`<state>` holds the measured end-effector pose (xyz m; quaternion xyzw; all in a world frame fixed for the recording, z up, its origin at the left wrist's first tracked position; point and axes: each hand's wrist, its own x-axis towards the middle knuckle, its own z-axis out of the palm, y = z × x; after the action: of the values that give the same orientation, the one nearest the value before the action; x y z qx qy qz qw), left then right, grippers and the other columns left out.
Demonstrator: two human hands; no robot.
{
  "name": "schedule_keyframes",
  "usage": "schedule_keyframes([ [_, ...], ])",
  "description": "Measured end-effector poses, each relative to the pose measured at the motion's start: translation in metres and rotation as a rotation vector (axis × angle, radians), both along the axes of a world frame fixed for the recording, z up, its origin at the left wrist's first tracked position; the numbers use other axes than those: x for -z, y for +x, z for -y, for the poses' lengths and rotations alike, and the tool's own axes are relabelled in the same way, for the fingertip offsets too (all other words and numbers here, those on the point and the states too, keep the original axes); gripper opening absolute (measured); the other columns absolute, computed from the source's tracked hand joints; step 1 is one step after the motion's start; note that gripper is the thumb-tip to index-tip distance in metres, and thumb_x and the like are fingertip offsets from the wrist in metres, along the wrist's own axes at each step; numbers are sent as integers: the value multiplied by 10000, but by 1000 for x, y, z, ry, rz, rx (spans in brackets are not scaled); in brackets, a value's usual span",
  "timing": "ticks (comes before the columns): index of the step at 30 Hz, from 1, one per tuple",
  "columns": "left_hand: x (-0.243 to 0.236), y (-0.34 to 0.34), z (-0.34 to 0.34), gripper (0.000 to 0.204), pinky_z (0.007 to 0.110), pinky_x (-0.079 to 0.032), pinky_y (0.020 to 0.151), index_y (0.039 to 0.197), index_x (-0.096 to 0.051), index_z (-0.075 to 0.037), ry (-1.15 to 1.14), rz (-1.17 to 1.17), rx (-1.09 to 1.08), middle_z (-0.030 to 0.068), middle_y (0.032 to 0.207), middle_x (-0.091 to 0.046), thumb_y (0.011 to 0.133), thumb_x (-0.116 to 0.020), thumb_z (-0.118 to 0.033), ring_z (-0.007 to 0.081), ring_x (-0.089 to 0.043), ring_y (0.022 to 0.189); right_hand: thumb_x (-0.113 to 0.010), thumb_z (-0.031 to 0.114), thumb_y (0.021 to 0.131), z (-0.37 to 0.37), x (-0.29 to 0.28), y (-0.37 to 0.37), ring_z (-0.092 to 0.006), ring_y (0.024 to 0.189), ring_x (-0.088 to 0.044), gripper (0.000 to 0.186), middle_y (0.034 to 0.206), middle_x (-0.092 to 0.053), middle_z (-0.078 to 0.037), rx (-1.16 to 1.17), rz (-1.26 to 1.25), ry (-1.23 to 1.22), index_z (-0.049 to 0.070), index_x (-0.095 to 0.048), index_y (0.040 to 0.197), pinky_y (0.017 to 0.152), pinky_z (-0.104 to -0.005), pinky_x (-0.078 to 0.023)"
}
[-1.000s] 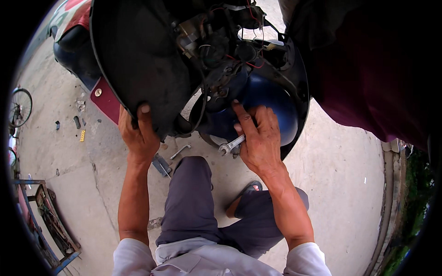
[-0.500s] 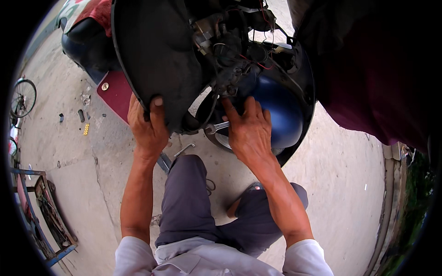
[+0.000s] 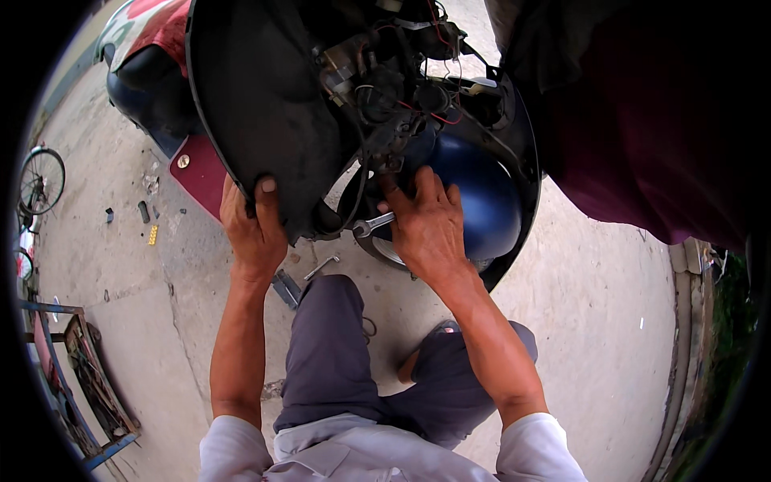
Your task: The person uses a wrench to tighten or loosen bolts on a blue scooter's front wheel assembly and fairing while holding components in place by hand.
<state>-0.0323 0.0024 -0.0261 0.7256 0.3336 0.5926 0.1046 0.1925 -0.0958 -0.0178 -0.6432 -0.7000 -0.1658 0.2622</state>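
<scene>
My left hand [image 3: 255, 229] grips the lower edge of a large black curved panel [image 3: 265, 104], with the thumb on its inner face. In my right hand [image 3: 430, 221] is a metal open-end wrench [image 3: 373, 224], its jaw sticking out to the left of the fingers. The right index finger reaches up to the underside of a dark mechanical assembly [image 3: 393, 132] with hoses and red wires. Right beside that hand is a glossy blue rounded fender [image 3: 478, 201], ringed by a dark outer shell [image 3: 526, 217]. Shadow hides what the fingertip touches.
On the concrete lie an L-shaped metal tool [image 3: 323, 267], a grey piece [image 3: 286, 287] and a maroon panel [image 3: 195, 173]. A blue-framed rack [image 3: 108, 442] and a bicycle wheel [image 3: 42, 181] stand at left. Dark and maroon cloth [image 3: 626, 161] hangs close at upper right.
The panel, the assembly and the fender have shifted slightly left in view. Both hands keep their holds, and the right hand with the wrench sits a little further left.
</scene>
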Motion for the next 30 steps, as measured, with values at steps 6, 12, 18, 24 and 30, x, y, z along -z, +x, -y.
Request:
schedule_keyframes([
  [6, 0, 1, 1, 362, 350, -464, 771, 1087, -642, 56, -46, 41, -2, 127, 923, -650, 1106, -496, -275, 226, -595, 842, -736, 118, 829, -2, 5, -2, -265, 922, -573, 350, 944, -505, -101, -42, -14, 15, 89, -735, 1178, 739, -413, -379],
  [12, -1, 0, 2, 354, 346, -463, 774, 1093, -643, 48, -15, 26, 16, 123, 920, -644, 1106, -496, -274, 223, -591, 845, -729, 113, 891, 26, 11, -1, -238, 796, -563, 256, 861, -561, -75, -82, -208, 7, 67, -726, 1143, 733, -390, -400],
  [18, 0, 3, 2, 333, 359, -468, 777, 1087, -649, 44, -15, 31, -1, 135, 930, -658, 1099, -498, -253, 243, -604, 841, -565, 263, 1098, 57, 67, -23, -112, 632, -386, 277, 648, -439, 24, -185, -1112, -309, 22, -700, 1109, 625, -312, -371],
  [24, 1, 2, 0, 324, 361, -476, 777, 1082, -657, 45, -7, 50, -14, 154, 944, -677, 1093, -503, -239, 258, -623, 835, -473, 322, 1129, 75, 113, -26, -118, 682, -523, 345, 736, -595, -8, 259, -1862, -441, 42, -659, 1206, 641, -291, -393],
  [30, 0, 2, 1, 305, 356, -474, 755, 1056, -648, 46, -32, 32, -7, 143, 906, -659, 1087, -514, -226, 246, -608, 805, -480, 312, 1124, 79, 101, 4, -200, 822, -643, 226, 1044, -664, -77, 310, -2189, 61, 98, -553, 1134, 754, -391, -527],
])
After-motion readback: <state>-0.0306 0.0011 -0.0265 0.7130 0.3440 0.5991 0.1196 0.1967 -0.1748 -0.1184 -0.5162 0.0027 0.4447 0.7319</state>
